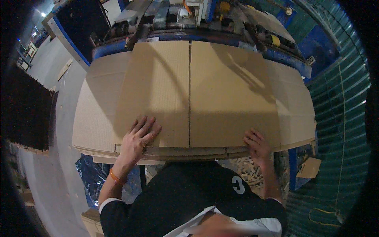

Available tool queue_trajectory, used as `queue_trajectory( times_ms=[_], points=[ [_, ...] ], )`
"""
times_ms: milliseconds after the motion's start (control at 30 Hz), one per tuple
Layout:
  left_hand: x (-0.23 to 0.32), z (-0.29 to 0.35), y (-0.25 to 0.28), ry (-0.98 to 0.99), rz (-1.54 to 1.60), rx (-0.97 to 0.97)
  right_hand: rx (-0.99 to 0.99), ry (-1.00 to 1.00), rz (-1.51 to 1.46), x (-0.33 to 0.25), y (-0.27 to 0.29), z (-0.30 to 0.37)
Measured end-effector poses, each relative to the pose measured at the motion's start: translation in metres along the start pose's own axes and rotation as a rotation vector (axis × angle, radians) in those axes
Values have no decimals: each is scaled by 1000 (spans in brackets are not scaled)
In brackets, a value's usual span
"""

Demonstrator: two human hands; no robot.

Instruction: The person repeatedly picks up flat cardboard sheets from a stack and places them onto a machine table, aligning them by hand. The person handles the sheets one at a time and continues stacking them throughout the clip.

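A folded brown cardboard box blank (231, 98) lies flat before me, its two panels meeting at a narrow dark slot down the middle. Under it are several wider cardboard sheets (96, 106) in a stack, sticking out on both sides. My left hand (139, 136) rests with spread fingers on the blank's near left part. At the near right, the fingers of my right hand (257, 146) lie over the blank's front edge, slightly bent and apart; its thumb is hard to make out. Neither hand is lifting the cardboard.
Beyond the stack stands a blue machine (158, 39) with rollers and belts. A green corrugated wall (341, 130) runs along the right. Cardboard scraps (246, 172) litter the floor below the stack. A dark stack with ragged edges (27, 110) stands at far left, across a grey floor (73, 158).
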State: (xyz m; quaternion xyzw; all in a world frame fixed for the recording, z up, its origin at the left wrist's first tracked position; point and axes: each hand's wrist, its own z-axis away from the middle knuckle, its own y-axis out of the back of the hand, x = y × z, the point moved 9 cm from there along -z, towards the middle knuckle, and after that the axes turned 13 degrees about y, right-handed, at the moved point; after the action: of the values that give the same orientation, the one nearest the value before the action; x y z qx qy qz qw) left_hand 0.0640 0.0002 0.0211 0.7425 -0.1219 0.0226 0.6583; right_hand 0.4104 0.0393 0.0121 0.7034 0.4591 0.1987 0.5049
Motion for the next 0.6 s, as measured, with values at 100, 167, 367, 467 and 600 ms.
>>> queue_trajectory(
  times_ms=[100, 167, 367, 467, 600],
  points=[
    [-5, -9, 1, -11, -21, -25, -19, 33, 1, 14, -2, -12],
    [-7, -16, 2, -31, -29, -10, -23, 42, 23, 28, 0, -21],
    [-20, -48, 7, -51, -13, 109, -324, 70, 284, 77, -15, -64],
    [-38, -87, 10, -62, 31, 203, -383, -43, 284, 117, -30, -92],
    [-67, -164, 3, -40, 157, 254, -217, -21, 262, 161, -32, -146]
  ],
)
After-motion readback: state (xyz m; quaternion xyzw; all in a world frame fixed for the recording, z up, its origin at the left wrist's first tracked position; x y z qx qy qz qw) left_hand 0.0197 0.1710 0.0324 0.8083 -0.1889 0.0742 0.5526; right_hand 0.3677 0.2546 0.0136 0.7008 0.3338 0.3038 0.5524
